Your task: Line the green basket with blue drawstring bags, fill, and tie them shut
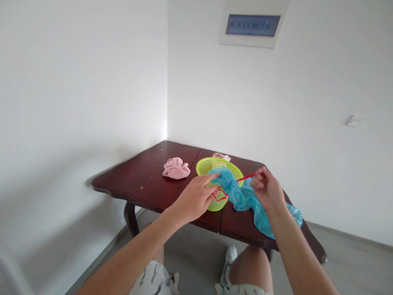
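Observation:
A thin blue plastic bag [242,196] drapes over the rim of a yellow-green perforated basket [221,162] and trails to the right across the table. My right hand [266,184] pinches one end of a red drawstring [246,177], pulled out taut from the bag. Looped around the fingers of my left hand [201,194] is another stretch of that red string, held at the basket's front. My left index finger reaches toward the bag's gathered top. Inside the basket, the contents are mostly hidden by the bag.
Left of the basket lies a crumpled pink cloth [176,168] on the dark red wooden table [138,176]. Behind the basket sits a small white and orange packet [221,156]. White walls [196,82] meet at the table's far corner; my knees are below the front edge.

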Motion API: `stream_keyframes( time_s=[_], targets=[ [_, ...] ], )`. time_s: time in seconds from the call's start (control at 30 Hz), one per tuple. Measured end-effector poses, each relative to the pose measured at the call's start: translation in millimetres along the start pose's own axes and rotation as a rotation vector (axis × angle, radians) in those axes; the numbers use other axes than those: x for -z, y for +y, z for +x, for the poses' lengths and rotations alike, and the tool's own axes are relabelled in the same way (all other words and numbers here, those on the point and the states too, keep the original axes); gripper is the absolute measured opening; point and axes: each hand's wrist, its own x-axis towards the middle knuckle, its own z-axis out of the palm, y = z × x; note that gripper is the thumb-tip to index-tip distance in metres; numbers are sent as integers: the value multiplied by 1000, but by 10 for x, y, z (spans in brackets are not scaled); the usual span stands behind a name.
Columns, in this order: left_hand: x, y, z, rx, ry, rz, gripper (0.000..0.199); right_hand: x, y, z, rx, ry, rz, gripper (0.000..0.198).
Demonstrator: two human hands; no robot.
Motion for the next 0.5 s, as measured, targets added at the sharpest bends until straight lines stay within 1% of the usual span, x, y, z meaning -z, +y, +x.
stream_keyframes(
  time_s=[0.07, 0.1, 0.13, 0.2, 0.23, 0.27, 0.3, 0.33, 0.4, 0.43, 0.47, 0.5],
  targets=[
    [-96, -18, -27, 100, -70, -11, 37, 41, 106, -53, 99, 22, -166, 46],
    [-136, -18, -27, 123, -84, -38, 39, 38, 174, -122, 150, -2, -310, 47],
    [-169, -11, -21, 130, -83, -72, 40, 22, 244, -206, 191, -46, -492, 48],
    [-213, 10, 3, 93, -46, -144, 41, -42, 368, -370, 247, -182, -867, 53],
    [-227, 19, 14, 59, -25, -175, 42, -85, 416, -426, 271, -263, -1005, 58],
    [-239, 19, 21, 29, -3, -193, 42, -132, 451, -454, 290, -346, -1086, 62],
    [-252, 9, 22, 6, 21, -196, 42, -179, 472, -447, 294, -438, -1116, 60],
    [-267, -14, 14, -6, 46, -193, 41, -223, 480, -403, 279, -536, -1113, 51],
    [-313, -100, -24, 2, 105, -204, 34, -290, 457, -209, 192, -707, -1067, 27],
    [-345, -158, -51, 14, 138, -218, 30, -312, 430, -66, 131, -747, -1031, 19],
    [-381, -223, -78, 27, 170, -230, 27, -329, 395, 103, 75, -737, -982, 16],
    [-420, -288, -102, 37, 192, -229, 29, -343, 349, 292, 39, -661, -915, 19]
  ],
)
